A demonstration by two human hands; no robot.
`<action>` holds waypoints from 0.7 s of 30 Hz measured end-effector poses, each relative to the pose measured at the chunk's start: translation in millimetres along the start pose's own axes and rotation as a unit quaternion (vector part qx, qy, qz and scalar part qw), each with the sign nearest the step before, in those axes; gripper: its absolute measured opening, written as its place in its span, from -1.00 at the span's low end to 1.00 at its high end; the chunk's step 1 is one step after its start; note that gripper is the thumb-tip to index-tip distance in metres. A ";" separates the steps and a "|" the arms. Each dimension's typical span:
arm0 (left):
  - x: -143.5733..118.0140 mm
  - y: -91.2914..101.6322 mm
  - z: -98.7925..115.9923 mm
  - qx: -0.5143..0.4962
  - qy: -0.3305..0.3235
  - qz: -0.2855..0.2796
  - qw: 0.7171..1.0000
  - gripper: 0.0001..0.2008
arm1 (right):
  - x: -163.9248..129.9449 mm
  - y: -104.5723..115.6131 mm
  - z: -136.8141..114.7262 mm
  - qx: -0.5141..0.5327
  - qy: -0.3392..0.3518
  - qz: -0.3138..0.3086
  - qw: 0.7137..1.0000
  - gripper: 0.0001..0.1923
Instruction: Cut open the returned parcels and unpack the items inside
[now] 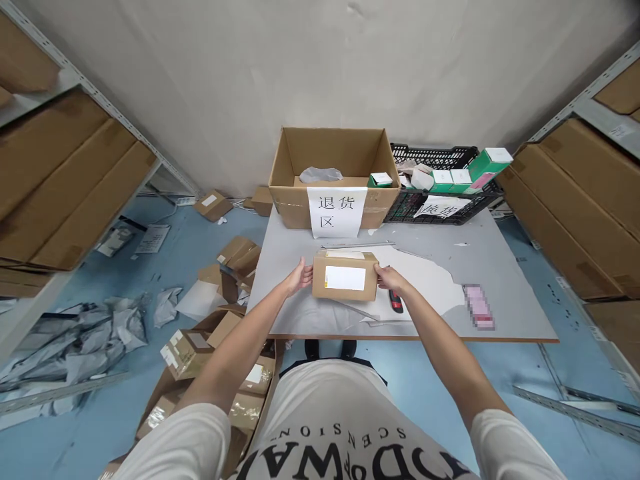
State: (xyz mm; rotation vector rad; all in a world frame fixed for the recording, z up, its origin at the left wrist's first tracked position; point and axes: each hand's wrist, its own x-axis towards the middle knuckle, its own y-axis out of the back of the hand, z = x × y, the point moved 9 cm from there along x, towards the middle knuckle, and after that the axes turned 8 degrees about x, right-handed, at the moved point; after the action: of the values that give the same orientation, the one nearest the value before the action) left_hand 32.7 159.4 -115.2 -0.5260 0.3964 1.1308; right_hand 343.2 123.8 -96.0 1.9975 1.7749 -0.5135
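A small cardboard box [344, 293] with a white label on its facing side is between my two hands, above the table. My left hand [300, 277] presses its fingers against the box's left end. At the right end, my right hand [388, 277] grips the edge with thumb and fingers. Under and beside the box lies a white sheet [427, 283] of packing material. A red and black box cutter [395, 302] rests on that sheet, just below my right hand.
A large open carton [290, 210] with a paper sign stands at the back of the table [520, 313]. Beside it, a black crate [400, 212] holds green-and-white boxes [487, 167]. A pixelated pink item [479, 308] lies at right. Cardboard boxes [240, 257] and grey plastic bags [100, 340] litter the floor at left.
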 end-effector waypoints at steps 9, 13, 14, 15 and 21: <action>13.1 -6.6 -30.3 0.032 0.102 -0.038 0.994 -0.10 | 9.4 -19.2 21.4 -0.002 -0.204 -0.070 0.976 -0.14; 16.3 -5.2 -37.4 0.024 0.072 -0.018 0.997 -0.16 | 13.0 -14.4 31.5 0.025 -0.212 -0.063 0.975 -0.09; 16.1 -6.1 -38.8 0.024 0.057 -0.018 0.998 -0.19 | 13.1 -13.9 33.5 0.035 -0.197 -0.069 0.977 -0.10; 15.6 -7.3 -40.7 0.023 0.040 -0.018 0.999 -0.21 | 12.5 -13.8 36.2 0.046 -0.177 -0.075 0.980 -0.12; 8.7 -15.3 -62.8 -0.022 -0.082 0.033 0.996 -0.25 | -4.1 -28.6 69.1 0.173 0.003 -0.072 0.982 -0.18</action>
State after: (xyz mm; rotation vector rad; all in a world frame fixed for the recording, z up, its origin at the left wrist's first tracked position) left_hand 47.9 124.4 -168.0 -0.4571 0.2474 1.2384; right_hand 314.4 86.2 -154.1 2.0993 1.9517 -0.9179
